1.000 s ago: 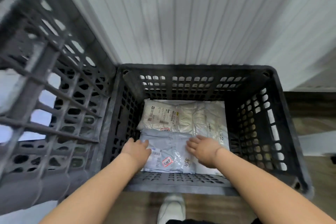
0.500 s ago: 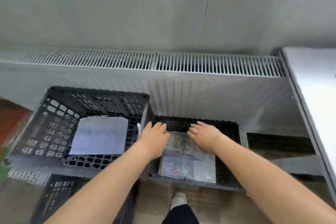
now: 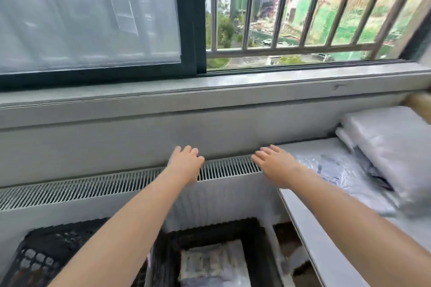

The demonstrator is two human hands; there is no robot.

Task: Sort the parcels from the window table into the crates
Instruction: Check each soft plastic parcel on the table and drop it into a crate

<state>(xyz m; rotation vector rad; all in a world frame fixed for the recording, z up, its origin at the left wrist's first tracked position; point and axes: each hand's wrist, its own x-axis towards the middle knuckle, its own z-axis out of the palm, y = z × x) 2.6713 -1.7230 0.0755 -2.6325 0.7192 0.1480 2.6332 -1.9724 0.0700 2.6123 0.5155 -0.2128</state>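
Both my hands are raised in front of the radiator and hold nothing. My left hand [image 3: 184, 162] has relaxed fingers. My right hand [image 3: 275, 165] is spread flat near the left end of the white window table [image 3: 310, 228]. On that table lie plastic-wrapped parcels: a clear-wrapped one [image 3: 335, 170] close to my right hand and a stack of white ones [image 3: 391, 147] further right. Below, a black crate [image 3: 224, 228] holds parcels [image 3: 214, 263]. A second black crate [image 3: 46, 254] is at the lower left, partly hidden by my left arm.
A long white radiator with a slotted grille [image 3: 93, 184] runs along the wall under the window sill [image 3: 210, 91]. The window [image 3: 291, 7] above is slid open behind metal bars. Floor shows between the crate and the table [image 3: 293, 261].
My hands have left the parcels in the crate and risen to radiator height. The view has swung up from the crates to the window and the table at the right.
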